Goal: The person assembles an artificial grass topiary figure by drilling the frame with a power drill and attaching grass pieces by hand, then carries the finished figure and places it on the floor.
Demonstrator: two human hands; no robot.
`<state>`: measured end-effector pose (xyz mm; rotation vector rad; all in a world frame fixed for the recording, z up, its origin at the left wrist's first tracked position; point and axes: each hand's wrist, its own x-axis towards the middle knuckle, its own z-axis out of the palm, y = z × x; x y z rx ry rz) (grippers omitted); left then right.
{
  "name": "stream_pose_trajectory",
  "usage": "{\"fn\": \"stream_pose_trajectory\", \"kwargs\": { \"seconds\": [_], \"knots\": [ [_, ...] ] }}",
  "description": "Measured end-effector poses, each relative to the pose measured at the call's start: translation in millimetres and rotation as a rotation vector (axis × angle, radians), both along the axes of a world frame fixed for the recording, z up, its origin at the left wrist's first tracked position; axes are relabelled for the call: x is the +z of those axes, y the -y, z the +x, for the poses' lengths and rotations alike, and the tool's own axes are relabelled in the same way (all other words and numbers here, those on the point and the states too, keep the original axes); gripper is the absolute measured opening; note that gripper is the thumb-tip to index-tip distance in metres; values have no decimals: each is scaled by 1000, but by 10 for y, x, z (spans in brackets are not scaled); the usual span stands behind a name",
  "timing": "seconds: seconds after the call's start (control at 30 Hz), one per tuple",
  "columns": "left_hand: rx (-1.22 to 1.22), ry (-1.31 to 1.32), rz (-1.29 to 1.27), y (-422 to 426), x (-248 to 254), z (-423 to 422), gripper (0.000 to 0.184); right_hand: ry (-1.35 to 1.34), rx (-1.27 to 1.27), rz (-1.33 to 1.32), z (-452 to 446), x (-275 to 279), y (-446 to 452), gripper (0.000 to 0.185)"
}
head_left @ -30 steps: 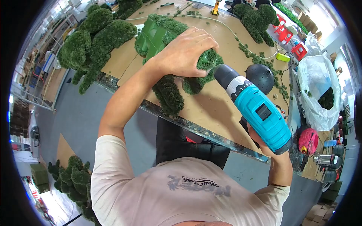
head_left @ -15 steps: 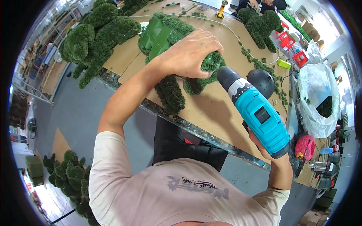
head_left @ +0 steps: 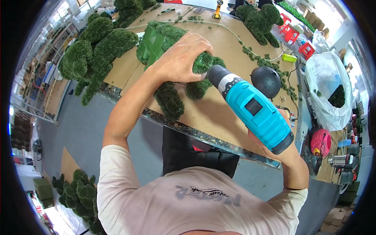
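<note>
My right hand (head_left: 260,138) grips a turquoise cordless drill (head_left: 256,111), its black chuck pointing up and left. Just ahead of that chuck, my left hand (head_left: 182,58) is closed round part of a figure covered in artificial grass (head_left: 170,100), with thumb and fingers curled on the green tufts. The chuck sits close to my left thumb; its bit and whatever the thumb pinches cannot be made out. A smooth green plastic part (head_left: 152,45) shows on the figure, left of my left hand. Right of the drill's front lies a black perforated dome (head_left: 266,82).
Another grass-covered figure (head_left: 98,47) stands at the left, and one more (head_left: 259,22) at the far side near a person. Green scraps (head_left: 270,64), a pale cable (head_left: 231,29) and a yellow tool (head_left: 217,9) lie on the brown tabletop (head_left: 223,113). A plastic bag (head_left: 329,90) stands at the right.
The drill and my left hand have shifted left, and the chuck is now nearer my left thumb. The whole view has also moved slightly. Both hands keep their hold.
</note>
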<state>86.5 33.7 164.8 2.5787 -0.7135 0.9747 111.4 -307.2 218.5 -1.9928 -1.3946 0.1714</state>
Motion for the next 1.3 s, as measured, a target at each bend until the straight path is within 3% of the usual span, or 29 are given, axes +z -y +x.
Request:
{"fn": "stream_pose_trajectory", "kwargs": {
  "seconds": [0.1,0.17,0.2,0.3,0.5,0.63,0.67,0.73,0.77,0.87,0.9,1.0,1.07,1.17,1.3],
  "knots": [
    [4,15,-1,2,-3,7,57,46,-42,50,-43,22,-51,44],
    [-4,6,8,34,0,8,57,-111,-33,19,31,-58,-128,45],
    [-9,-12,12,41,-9,-3,57,-103,-92,-117,66,-84,-178,42],
    [8,-6,-18,-18,-12,-5,57,-23,-26,74,39,-90,-250,37],
    [6,-24,-11,-11,-11,-12,57,12,9,5,47,-68,-105,32],
    [19,-43,-1,-12,1,-45,58,-52,-38,-23,13,-212,255,40],
    [17,-31,0,-25,-10,-41,61,185,35,13,19,-260,368,44],
    [12,-27,7,-6,28,-56,64,380,97,117,44,-493,616,52],
    [43,-19,21,29,88,-95,69,371,93,124,43,-652,701,52],
    [44,-4,5,92,113,-210,78,-202,-341,-162,-37,-886,801,50],
    [13,17,-29,101,119,-237,81,-212,-341,-153,-18,-995,817,50],
    [7,10,-97,180,59,-259,62,199,-442,-314,169,-1743,863,54],
    [35,41,-160,285,52,-241,38,226,-434,-380,317,-2086,873,54],
    [-41,71,-107,283,93,-227,37,259,-440,-430,442,-2475,854,54],
    [-40,-18,-117,222,126,-259,23,202,-421,-452,492,-2716,835,54]
  ]
}}
